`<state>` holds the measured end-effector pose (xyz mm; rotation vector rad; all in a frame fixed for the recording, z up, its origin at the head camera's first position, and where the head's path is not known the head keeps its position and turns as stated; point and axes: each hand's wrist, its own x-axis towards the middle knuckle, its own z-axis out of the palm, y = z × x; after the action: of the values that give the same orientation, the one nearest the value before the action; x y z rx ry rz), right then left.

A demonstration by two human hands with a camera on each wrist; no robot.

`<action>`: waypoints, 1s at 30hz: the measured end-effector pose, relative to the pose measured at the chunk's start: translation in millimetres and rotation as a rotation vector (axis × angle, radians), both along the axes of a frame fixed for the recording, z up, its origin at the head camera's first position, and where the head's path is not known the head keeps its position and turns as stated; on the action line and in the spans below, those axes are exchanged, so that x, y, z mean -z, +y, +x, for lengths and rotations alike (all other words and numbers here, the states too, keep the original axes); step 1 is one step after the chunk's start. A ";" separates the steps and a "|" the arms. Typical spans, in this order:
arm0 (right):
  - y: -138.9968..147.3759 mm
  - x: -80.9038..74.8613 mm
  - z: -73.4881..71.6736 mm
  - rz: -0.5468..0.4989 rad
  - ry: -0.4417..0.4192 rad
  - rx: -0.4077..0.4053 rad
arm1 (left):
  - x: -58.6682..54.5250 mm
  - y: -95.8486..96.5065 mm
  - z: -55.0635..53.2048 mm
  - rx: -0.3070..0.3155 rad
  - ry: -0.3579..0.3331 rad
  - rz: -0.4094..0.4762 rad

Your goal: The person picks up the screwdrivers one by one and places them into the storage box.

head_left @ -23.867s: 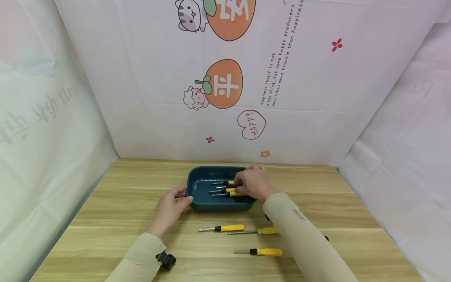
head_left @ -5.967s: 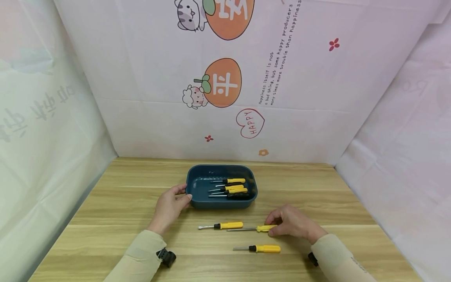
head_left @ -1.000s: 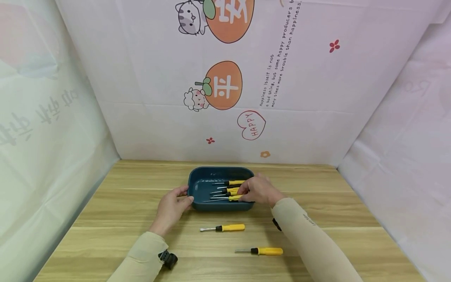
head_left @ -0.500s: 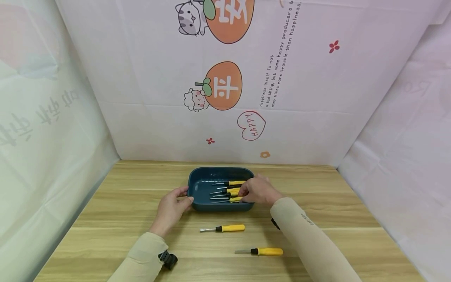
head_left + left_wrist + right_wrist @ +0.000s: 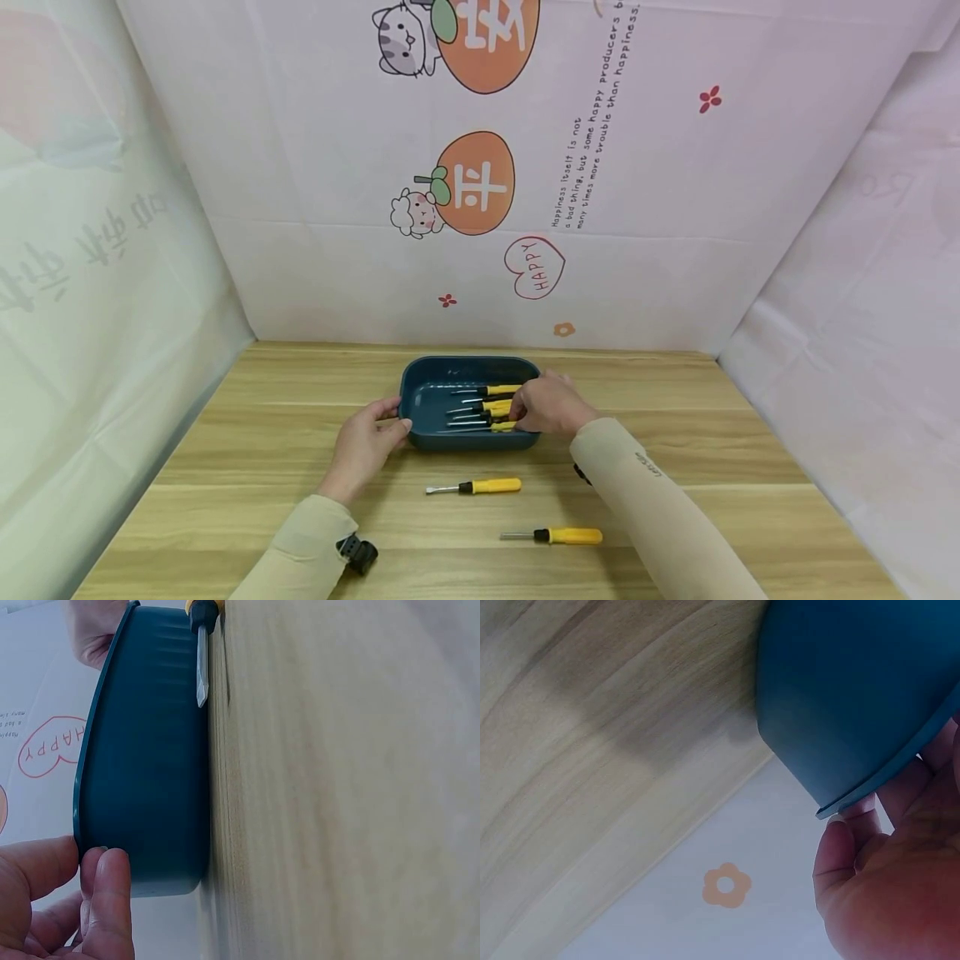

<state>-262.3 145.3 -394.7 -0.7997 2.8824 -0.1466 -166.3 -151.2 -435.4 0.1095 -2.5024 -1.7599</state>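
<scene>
A dark teal plastic box [image 5: 468,442] stands toward the back of the table. My left hand [image 5: 360,446] pinches its left end, thumb and fingers at the rim in the left wrist view. Over the right end reaches my right hand [image 5: 555,404], fingertips inside on the yellow handle of the nearest screwdriver [image 5: 502,426]. That screwdriver lies low along the front wall, shaft pointing left. Behind it are several more screwdrivers [image 5: 504,389], mostly with yellow handles, their right ends partly covered by the hand. The right wrist view shows the box's outer wall [image 5: 840,697]; the tools are hidden there.
On the table [image 5: 300,450] in front of the box lies a yellow-handled screwdriver [image 5: 495,485], blade to the left. A second loose screwdriver [image 5: 573,536] lies closer to me, farther right. White printed cloth [image 5: 337,275] walls the table's back and both sides.
Six seconds ago the right hand was at the long screwdriver on the table; now that screwdriver is in the box. Over the last second it has been lowered slightly. The left hand stays put.
</scene>
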 end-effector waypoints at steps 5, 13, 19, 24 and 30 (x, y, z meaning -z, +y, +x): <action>-1.3 -0.4 0.7 0.009 0.017 -0.003 | -0.1 0.0 0.1 -0.001 0.002 -0.002; -1.4 0.8 0.2 0.009 0.021 0.004 | -0.1 -0.1 0.2 -0.004 0.000 -0.009; -2.5 0.4 0.2 0.016 0.021 0.010 | 0.2 0.1 0.2 -0.004 0.001 -0.005; -3.4 0.2 0.2 0.029 0.011 0.022 | 0.7 0.2 -0.1 -0.005 0.003 -0.001; -3.7 1.0 -0.8 0.044 0.009 0.025 | 0.9 0.2 -0.5 -0.007 0.004 -0.011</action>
<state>-263.1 141.6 -395.7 -0.7586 2.8941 -0.0822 -166.8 -150.9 -436.3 0.1137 -2.5051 -1.7418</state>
